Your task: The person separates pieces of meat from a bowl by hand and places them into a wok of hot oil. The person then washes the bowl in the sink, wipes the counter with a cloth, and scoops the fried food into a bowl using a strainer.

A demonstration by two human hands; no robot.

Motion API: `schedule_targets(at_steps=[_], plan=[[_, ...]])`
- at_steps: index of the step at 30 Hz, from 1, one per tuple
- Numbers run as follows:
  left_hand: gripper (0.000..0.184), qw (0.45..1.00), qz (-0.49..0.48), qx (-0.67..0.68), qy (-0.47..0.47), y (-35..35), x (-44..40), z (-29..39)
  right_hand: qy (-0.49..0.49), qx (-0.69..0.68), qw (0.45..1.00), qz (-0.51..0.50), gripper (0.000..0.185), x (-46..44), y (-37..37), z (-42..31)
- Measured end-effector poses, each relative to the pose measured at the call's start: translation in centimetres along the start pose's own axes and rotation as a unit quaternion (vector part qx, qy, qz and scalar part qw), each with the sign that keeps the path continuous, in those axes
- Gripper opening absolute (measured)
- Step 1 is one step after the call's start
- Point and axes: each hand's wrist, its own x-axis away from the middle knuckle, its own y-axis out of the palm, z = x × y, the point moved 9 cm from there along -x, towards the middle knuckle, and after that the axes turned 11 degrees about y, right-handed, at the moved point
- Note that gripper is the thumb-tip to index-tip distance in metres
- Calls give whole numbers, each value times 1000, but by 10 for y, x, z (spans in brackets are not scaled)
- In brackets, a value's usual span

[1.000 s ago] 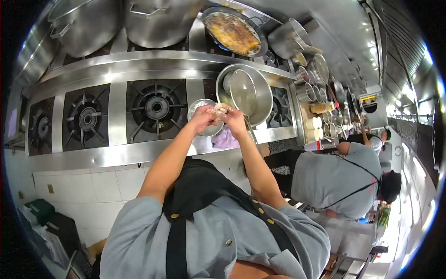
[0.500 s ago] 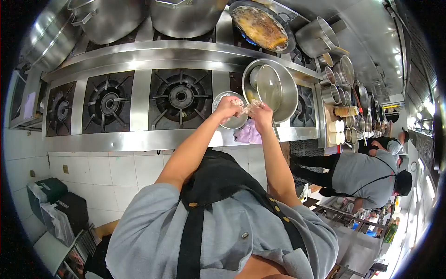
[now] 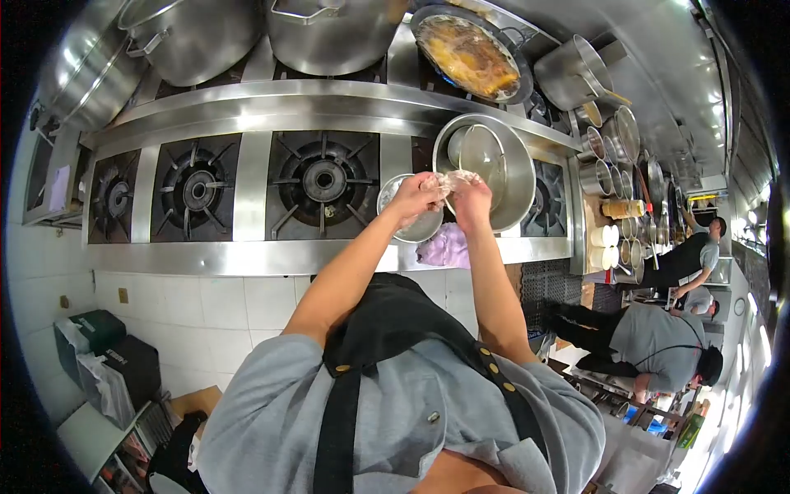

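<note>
My left hand (image 3: pixel 415 198) and my right hand (image 3: pixel 472 201) meet over the front of the stove, fingers closed and coated in something white and floury. Pale, crumbly-looking stuff shows between the fingertips; its kind I cannot make out. Below my left hand is a small metal bowl (image 3: pixel 418 229) with white powder at its rim. Just beyond my right hand stands a large metal basin (image 3: pixel 520 185), with a round strainer (image 3: pixel 484 160) inside it. A crumpled purple cloth (image 3: pixel 444 247) lies on the stove's front edge, below my hands.
Behind the basin, a dark wok (image 3: pixel 520 70) holds golden food frying in oil. Large steel pots (image 3: pixel 329 41) stand along the back burners. Bare burners (image 3: pixel 323 181) line the left. Pans and containers (image 3: pixel 605 235) fill the right side. A co-worker (image 3: pixel 658 337) stands at the far right.
My hands have come closer together, and my left hand has moved slightly right. The camera view has shifted a little. Another person shows more fully at the far right.
</note>
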Motion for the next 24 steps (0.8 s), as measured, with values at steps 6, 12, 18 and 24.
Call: schedule_targets(at_steps=[6, 12, 18, 24], plan=[[23, 991, 51, -117, 37, -29, -13, 10, -89, 304, 948, 5, 22, -2, 20, 4], [20, 994, 90, 50, 28, -37, -11, 28, 45, 133, 990, -24, 20, 1, 4, 9], [23, 997, -18, 63, 28, -19, -12, 34, 153, 50, 987, -21, 14, 16, 9, 51], [18, 981, 58, 179, -46, -48, -12, 17, 103, -35, 983, -148, 15, 26, 46, 0]])
